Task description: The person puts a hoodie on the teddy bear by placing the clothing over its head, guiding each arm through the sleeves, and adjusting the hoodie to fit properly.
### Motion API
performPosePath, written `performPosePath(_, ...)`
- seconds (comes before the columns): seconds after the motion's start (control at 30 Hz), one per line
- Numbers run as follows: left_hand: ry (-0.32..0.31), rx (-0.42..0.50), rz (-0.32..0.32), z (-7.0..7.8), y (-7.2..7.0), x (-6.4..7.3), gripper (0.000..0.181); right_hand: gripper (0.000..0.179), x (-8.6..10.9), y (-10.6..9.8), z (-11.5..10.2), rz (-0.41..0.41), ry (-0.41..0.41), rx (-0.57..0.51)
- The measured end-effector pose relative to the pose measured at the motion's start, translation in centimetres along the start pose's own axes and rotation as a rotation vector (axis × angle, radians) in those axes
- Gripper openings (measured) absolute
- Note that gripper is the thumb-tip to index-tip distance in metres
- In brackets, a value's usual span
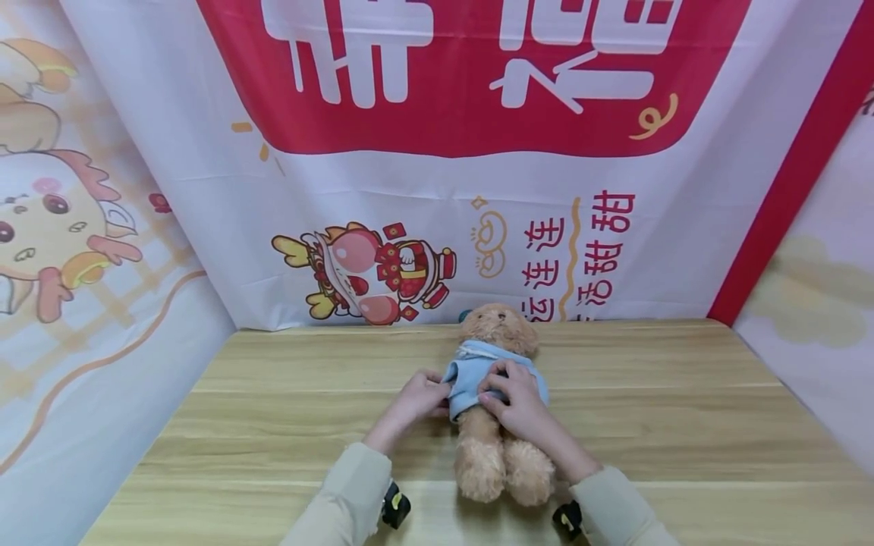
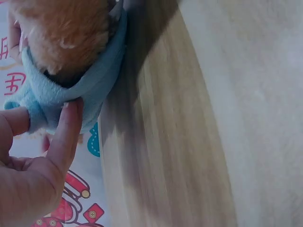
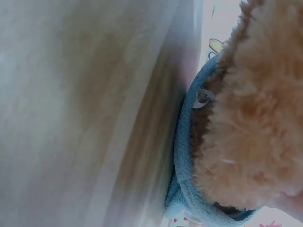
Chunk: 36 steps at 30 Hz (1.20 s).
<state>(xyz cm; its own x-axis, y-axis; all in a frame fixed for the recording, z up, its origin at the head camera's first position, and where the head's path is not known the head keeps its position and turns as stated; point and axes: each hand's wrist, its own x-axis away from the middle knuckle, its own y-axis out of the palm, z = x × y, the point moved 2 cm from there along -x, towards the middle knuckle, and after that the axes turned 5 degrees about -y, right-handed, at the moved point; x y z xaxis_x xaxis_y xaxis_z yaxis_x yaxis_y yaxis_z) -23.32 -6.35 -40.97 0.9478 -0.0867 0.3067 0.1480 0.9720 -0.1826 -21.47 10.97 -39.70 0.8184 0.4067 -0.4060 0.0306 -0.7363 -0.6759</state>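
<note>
A light-brown teddy bear [image 1: 481,455] lies on its back on the wooden table, its head toward the back wall and its legs toward me. It wears a light-blue hooded top [image 1: 471,379]. My left hand [image 1: 425,394] pinches the top at the bear's left-hand side as I see it. In the left wrist view, fingers [image 2: 68,127] press near the hem. My right hand [image 1: 515,398] lies over the belly, thumb and fingertips pinching the front hem. In the right wrist view, the hem [image 3: 182,146] circles the fur, and a small white tag [image 3: 202,98] shows inside.
The wooden table [image 1: 649,425] reaches back to a printed white-and-red cloth [image 1: 437,182] hanging behind the bear's head. Patterned cloths [image 1: 75,303] stand on the left and right sides. Black wrist straps [image 1: 394,506] show by the cream sleeves [image 1: 344,485].
</note>
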Motion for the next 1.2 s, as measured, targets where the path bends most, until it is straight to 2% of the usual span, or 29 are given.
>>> performPosePath(0.1, 0.027, -0.058, 0.008, 0.0, 0.1, 0.0, 0.021, 0.013, 0.1, -0.1, 0.0, -0.016, -0.028, 0.048)
performPosePath(0.23, 0.046, -0.142, 0.018, 0.2, 0.0, 0.0, 0.015, 0.029, 0.1, -0.1, -0.1, -0.059, -0.051, 0.110)
performPosePath(0.3, 0.060, -0.168, 0.028, 0.4, -0.1, 0.1, 0.012, 0.025, 0.0, 0.0, -0.1, -0.052, -0.033, 0.113)
performPosePath(0.43, 0.095, -0.143, 0.015, 0.7, -0.2, 0.3, 0.013, 0.009, -0.1, 0.1, 0.3, -0.003, 0.015, 0.096)
performPosePath(0.53, 0.124, -0.095, -0.035, 0.7, -0.1, 0.2, 0.016, 0.005, -0.1, 0.1, 0.7, 0.021, 0.029, 0.057)
performPosePath(0.7, 0.235, -0.076, -0.104, 0.4, 0.0, -0.2, 0.007, 0.006, -0.2, -0.3, 0.9, -0.002, 0.052, -0.037)
performPosePath(0.77, 0.260, -0.095, -0.110, 0.2, -0.1, -0.3, 0.015, 0.006, -0.3, -0.3, 0.7, -0.024, 0.061, -0.040)
performPosePath(0.87, 0.261, -0.173, -0.095, 0.0, -0.3, -0.3, 0.031, 0.006, -0.4, -0.2, 0.4, -0.052, 0.079, -0.030)
performPosePath(0.93, 0.275, -0.288, -0.057, 0.1, -0.4, -0.3, 0.035, 0.006, -0.5, -0.1, 0.2, -0.062, 0.090, -0.013)
performPosePath(1.07, 0.327, -0.542, 0.044, 0.7, -0.5, -0.2, 0.034, 0.007, -0.7, 0.1, -0.1, -0.059, 0.111, 0.019)
performPosePath(1.2, 0.397, -0.716, 0.112, 1.5, -0.4, 0.0, 0.024, 0.007, -0.7, 0.4, -0.3, -0.050, 0.098, 0.057)
